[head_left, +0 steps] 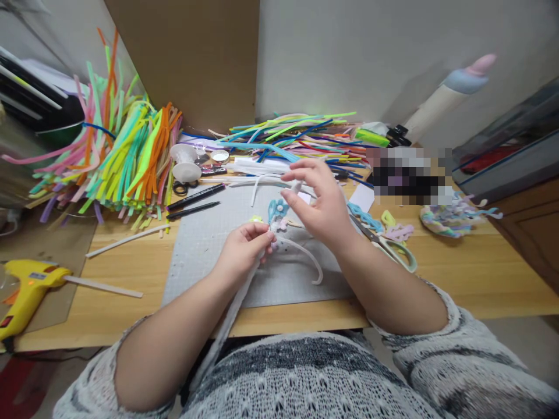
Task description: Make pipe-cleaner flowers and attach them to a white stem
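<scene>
My left hand (247, 247) pinches white fuzzy pipe cleaner between thumb and fingertips, low over the grey cutting mat (196, 244). One long white pipe cleaner (229, 323) runs from it down toward my lap, and a curved one (308, 256) arcs out to the right. My right hand (317, 201) is raised above the mat, thumb and fingers apart and curved. Something whitish shows behind its fingers; I cannot tell whether they touch it. Just beyond my left fingertips lie a blue pipe-cleaner shape (278, 208) with a white centre and small pale pieces, partly hidden.
Bundled coloured pipe cleaners (131, 157) stand at left, with more strewn (301, 134) along the back. A yellow glue gun (32, 291) lies at the left edge. Black pens (196, 198), a clear spool (186, 163) and scissors (393, 247) lie around the mat.
</scene>
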Motion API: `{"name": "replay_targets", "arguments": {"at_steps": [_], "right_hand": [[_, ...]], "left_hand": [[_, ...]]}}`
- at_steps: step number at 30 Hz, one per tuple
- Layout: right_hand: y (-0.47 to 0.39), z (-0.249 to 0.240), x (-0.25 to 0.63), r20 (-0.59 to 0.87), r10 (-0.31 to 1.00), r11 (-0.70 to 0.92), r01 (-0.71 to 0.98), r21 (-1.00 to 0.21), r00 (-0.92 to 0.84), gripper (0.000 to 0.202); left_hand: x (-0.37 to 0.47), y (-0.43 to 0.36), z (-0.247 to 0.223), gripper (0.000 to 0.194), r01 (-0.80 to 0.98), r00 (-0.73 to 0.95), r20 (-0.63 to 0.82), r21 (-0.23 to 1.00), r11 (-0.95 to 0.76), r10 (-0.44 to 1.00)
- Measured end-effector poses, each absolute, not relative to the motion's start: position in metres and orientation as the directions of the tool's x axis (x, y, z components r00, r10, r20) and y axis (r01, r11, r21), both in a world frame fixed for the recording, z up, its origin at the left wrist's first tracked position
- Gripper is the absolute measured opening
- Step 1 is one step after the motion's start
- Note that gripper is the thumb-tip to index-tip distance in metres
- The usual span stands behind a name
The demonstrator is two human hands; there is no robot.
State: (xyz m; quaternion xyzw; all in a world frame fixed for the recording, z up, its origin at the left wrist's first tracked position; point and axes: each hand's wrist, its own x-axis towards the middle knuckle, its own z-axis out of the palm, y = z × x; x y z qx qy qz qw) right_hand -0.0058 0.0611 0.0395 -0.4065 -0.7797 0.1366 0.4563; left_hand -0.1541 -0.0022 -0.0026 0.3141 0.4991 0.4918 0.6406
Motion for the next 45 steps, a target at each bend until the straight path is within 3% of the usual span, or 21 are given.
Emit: {"name": "replay_targets", "arguments": {"at_steps": [2,5,8,12,18,45], "right_hand": [[0.057,0.041,-0.003,0.629,0.750,0.641,0.463,-0.613,-0.204,0.008],[0.044,0.035,-0.001,0.506,0.787,0.617,0.434,-0.656,-0.353,0.015],[0.030,0.021,-0.006,0.368,0.793,0.602,0.534,-0.594,-0.485,0.016],[0.018,0.008,-0.016,0.320,0.802,0.596,0.644,-0.480,-0.504,0.019],[0.017,0.006,-0.023,0.244,0.822,0.562,0.663,-0.495,-0.514,0.018],[0.024,0.005,-0.020,0.158,0.776,0.559,0.549,-0.621,-0.611,0.027]], "left_hand": [[-0.156,-0.001,-0.001,0.029,-0.341,-0.016,-0.323,0.891,0.299,0.946],[-0.158,0.000,0.001,0.030,-0.380,-0.069,-0.302,0.889,0.255,0.951],[-0.159,0.001,0.001,0.031,-0.411,-0.102,-0.291,0.883,0.226,0.951],[-0.160,0.002,-0.004,0.032,-0.435,-0.134,-0.291,0.876,0.208,0.947],[-0.160,0.003,-0.007,0.032,-0.432,-0.146,-0.313,0.874,0.225,0.938],[-0.160,0.002,-0.007,0.030,-0.458,-0.083,-0.296,0.859,0.228,0.951]]}}
